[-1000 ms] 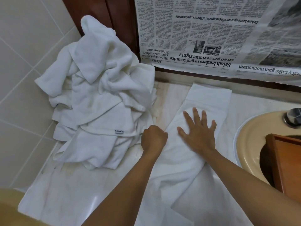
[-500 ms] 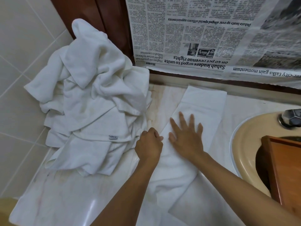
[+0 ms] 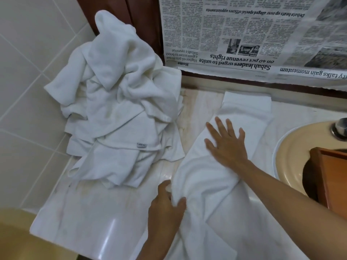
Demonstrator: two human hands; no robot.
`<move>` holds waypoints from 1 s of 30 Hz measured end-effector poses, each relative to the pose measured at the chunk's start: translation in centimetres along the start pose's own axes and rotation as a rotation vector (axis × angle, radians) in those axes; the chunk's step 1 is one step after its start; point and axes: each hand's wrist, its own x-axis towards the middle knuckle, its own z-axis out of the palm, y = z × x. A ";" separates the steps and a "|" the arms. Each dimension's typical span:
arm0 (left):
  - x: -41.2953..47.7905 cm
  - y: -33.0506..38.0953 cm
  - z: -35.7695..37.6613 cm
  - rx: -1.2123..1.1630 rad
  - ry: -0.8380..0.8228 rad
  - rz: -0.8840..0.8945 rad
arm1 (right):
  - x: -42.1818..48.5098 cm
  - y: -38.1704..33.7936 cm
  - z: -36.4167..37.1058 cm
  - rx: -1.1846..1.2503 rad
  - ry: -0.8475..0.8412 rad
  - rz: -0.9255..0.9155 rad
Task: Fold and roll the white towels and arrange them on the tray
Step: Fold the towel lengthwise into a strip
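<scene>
- On the counter [image 3: 105,218], right in front of the person, lies a long white towel [image 3: 249,111], folded into a strip. Its near end runs out of view.
- The right hand [image 3: 227,145] lies flat on the strip with its fingers spread, pressing it down.
- The left hand [image 3: 167,203] pinches the left edge of the strip, lower down, with thumb and curled fingers.
- If the left hand tugs too hard, I think the strip could slide and go crooked, because only one flat hand keeps it in place.
- If the flat hand lifts too soon, the fold might pop open. Then the roll would come out lumpy.
- The pile of towels [image 3: 120,117] sits just beside the strip, on the left. A loose corner could get caught up in the roll.
- The wooden tray [image 3: 332,177] sits over the sink [image 3: 289,147], well apart from the strip. No towel shows on it. It may wobble there when rolls are put on it.
</scene>
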 end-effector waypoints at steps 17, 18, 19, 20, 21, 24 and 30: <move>-2.7 1.8 1.9 -0.251 -0.290 -0.076 | -4.3 -1.1 -0.3 0.118 -0.069 0.109; -2.6 1.2 1.6 -0.474 -0.398 -0.192 | -4.6 -0.9 -0.1 0.111 -0.050 0.113; -2.5 0.5 1.4 -0.672 -0.489 -0.274 | -4.7 -0.7 0.0 0.108 -0.042 0.119; -2.6 -0.4 1.3 -0.804 -0.550 -0.326 | -4.7 -0.7 0.1 0.109 -0.040 0.124; -2.8 -0.9 1.3 -0.867 -0.618 -0.340 | -4.7 -0.7 0.2 0.108 -0.037 0.127; -3.7 -0.5 1.7 -0.847 -0.764 -0.282 | -4.7 -1.0 0.3 0.105 -0.012 0.126; -4.9 2.9 4.6 -0.411 -0.496 -0.225 | -4.8 -1.0 0.4 0.110 0.014 0.130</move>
